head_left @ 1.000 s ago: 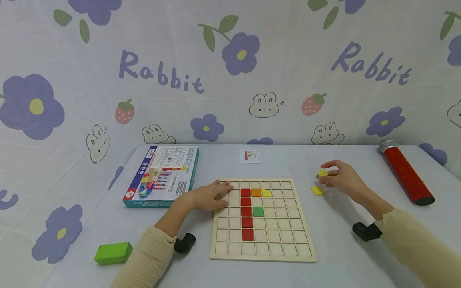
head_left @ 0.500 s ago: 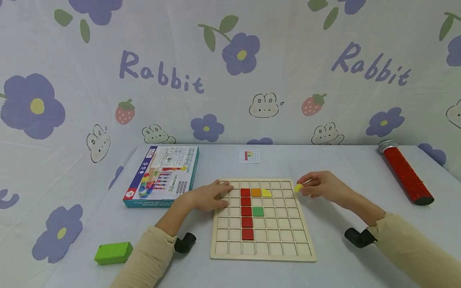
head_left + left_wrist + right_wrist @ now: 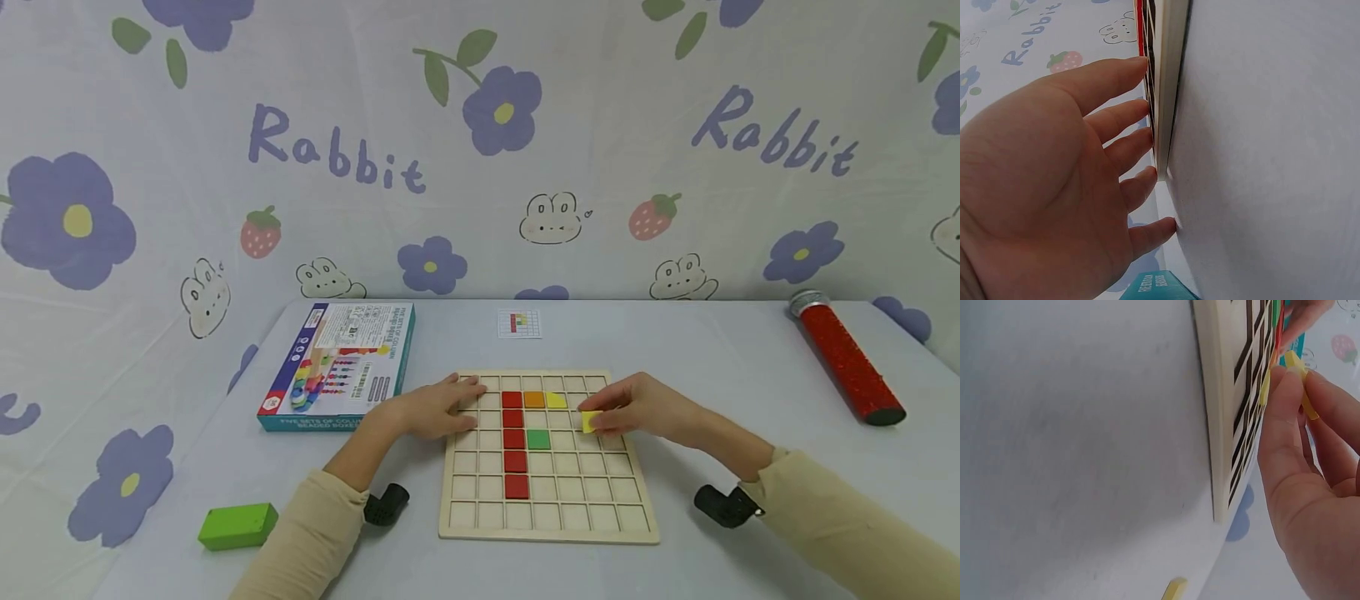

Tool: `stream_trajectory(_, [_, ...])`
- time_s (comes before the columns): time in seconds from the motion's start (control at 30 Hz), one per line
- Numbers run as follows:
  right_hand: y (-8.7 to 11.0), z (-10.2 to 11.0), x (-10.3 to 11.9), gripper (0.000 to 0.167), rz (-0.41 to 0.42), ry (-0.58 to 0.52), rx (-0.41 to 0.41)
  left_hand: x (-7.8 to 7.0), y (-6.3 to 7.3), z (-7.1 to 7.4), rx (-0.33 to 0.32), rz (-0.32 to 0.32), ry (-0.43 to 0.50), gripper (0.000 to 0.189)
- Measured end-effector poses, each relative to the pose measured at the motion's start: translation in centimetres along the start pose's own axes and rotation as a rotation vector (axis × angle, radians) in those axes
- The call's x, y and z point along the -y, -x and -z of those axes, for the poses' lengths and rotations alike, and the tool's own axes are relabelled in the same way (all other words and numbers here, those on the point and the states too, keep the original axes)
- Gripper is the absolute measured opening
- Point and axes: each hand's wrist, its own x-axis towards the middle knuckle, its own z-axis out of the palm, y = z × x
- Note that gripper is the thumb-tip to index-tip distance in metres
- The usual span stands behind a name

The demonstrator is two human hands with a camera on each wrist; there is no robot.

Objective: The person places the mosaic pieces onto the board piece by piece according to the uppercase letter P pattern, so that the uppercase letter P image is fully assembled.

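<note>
In the head view, a wooden grid board (image 3: 555, 527) lies on the table. Its cells hold a column of several red tiles (image 3: 513, 438), an orange tile (image 3: 534, 400), a green tile (image 3: 538, 439) and a yellow piece with a slanted side (image 3: 555, 401). My right hand (image 3: 652, 408) pinches a small yellow tile (image 3: 590, 421) between thumb and fingers above the board's right part. My left hand (image 3: 431, 410) rests on the board's left edge, fingers spread and fairly straight. Another yellow tile (image 3: 1175, 589) lies on the table in the right wrist view; the right arm hides it from the head camera.
A teal-edged toy box (image 3: 337, 367) lies at back left, a green block (image 3: 237, 527) at front left. Behind the board is a small printed card (image 3: 519, 324) with a coloured grid. A red sparkly cylinder with a silver end (image 3: 847, 358) lies far right.
My right hand has carried the pinched yellow tile leftward from beside the board to over its right columns. The left hand has stayed on the board's edge.
</note>
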Motion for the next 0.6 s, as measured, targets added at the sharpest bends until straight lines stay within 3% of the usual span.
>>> stream_trajectory(0.27, [-0.8,-1.7,0.6,0.032,-0.035,0.005,-0.003,0.1,-0.1,0.0,-0.001,0.007,0.002,0.058])
stream_trajectory(0.6, [-1.5,-3.1,1.2,0.027,-0.115,0.098,-0.064,-0.1,0.0,0.0,0.003,0.016,0.018,0.058])
